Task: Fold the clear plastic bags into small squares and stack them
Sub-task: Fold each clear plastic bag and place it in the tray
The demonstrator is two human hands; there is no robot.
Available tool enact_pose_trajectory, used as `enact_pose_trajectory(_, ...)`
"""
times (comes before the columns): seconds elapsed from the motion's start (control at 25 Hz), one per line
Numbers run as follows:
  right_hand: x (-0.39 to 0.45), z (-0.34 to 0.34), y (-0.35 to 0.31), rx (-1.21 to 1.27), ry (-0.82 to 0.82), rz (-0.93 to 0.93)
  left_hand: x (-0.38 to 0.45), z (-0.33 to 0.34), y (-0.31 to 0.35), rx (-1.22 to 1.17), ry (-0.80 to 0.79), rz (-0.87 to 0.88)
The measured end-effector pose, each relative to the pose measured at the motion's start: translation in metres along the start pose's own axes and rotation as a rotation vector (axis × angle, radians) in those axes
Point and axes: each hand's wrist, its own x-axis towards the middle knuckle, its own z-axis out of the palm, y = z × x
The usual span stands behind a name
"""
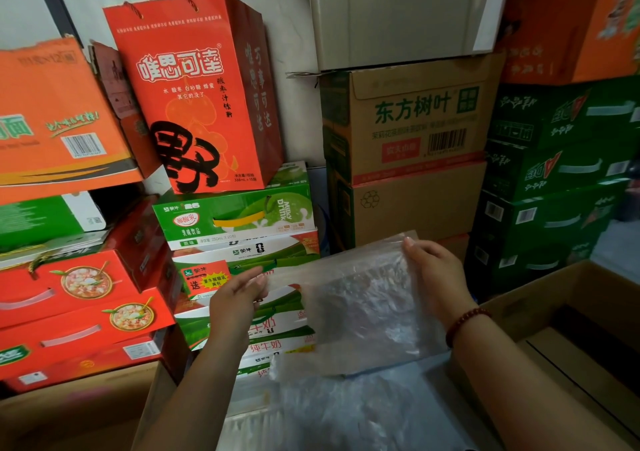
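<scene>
Clear plastic bag (pixel 363 298), long axis sideways

A single head-worn wide-angle camera looks forward and down, close over both forearms, facing stacked cartons (pixel 408 145) against a wall (pixel 291 27); frame edges look bent, perhaps from the lens.
</scene>
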Motion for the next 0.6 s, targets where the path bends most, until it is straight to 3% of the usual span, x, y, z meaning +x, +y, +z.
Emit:
enact_pose_trajectory(0.24,0.0,0.002,-0.002,-0.031,0.064,-0.049,0.003,-0.001,-0.002,0.054,-0.012,0.01)
enact_pose_trajectory(0.4,-0.003,0.005,-0.005,-0.086,-0.019,-0.094,-0.003,0.001,0.0,0.134,-0.08,0.02)
enact_pose_trajectory(0.6,-0.009,0.013,-0.006,-0.3,-0.177,-0.247,-0.017,0.012,0.01,0.241,-0.297,0.095)
